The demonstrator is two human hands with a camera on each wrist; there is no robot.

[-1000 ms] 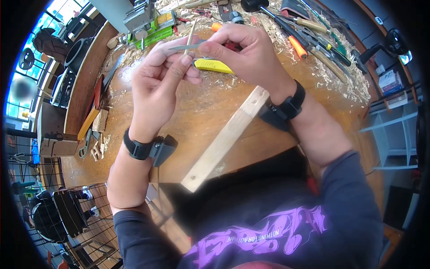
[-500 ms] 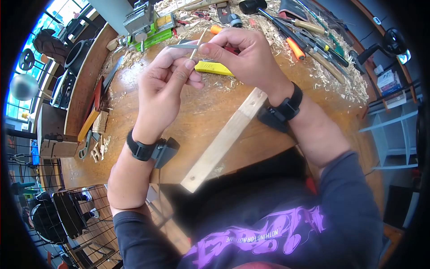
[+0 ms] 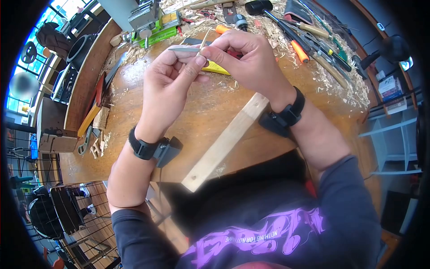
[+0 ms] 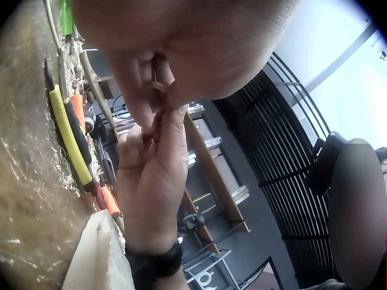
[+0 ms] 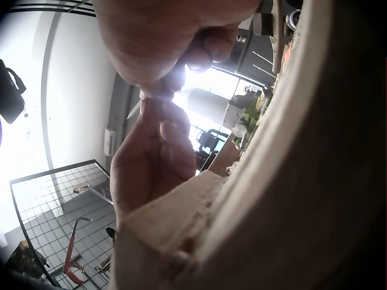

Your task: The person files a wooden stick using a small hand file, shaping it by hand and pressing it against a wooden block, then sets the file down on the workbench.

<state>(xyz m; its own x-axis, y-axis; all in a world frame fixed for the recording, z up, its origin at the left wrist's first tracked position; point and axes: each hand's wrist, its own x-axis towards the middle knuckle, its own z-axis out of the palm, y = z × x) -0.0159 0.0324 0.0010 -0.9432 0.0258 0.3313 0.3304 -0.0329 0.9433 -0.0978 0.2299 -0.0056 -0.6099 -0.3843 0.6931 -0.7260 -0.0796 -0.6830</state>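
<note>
In the head view my left hand [image 3: 168, 85] pinches a thin pale wooden stick [image 3: 204, 40] between thumb and fingers, its tip pointing up. My right hand [image 3: 248, 58] meets it there, thumb and forefinger pinching a grey flat strip [image 3: 183, 49] that crosses the stick and juts out to the left. The strip's material is unclear. Both wrist views show the fingertips of the two hands meeting, with the stick mostly hidden. Below the hands lies a yellow-handled tool [image 3: 216, 68], partly covered by the right hand.
A long wooden bar [image 3: 224, 143] with holes near its ends overhangs the table's front edge. A green-based vise [image 3: 154, 33] stands at the back left. A black mallet [image 3: 260, 6], orange-handled tools [image 3: 299, 51] and wood shavings [image 3: 345, 89] fill the back right.
My left hand has shifted right and closer to the right hand. The stick has tilted rightward, and the right fingertips now sit at it, with the strip still across it.
</note>
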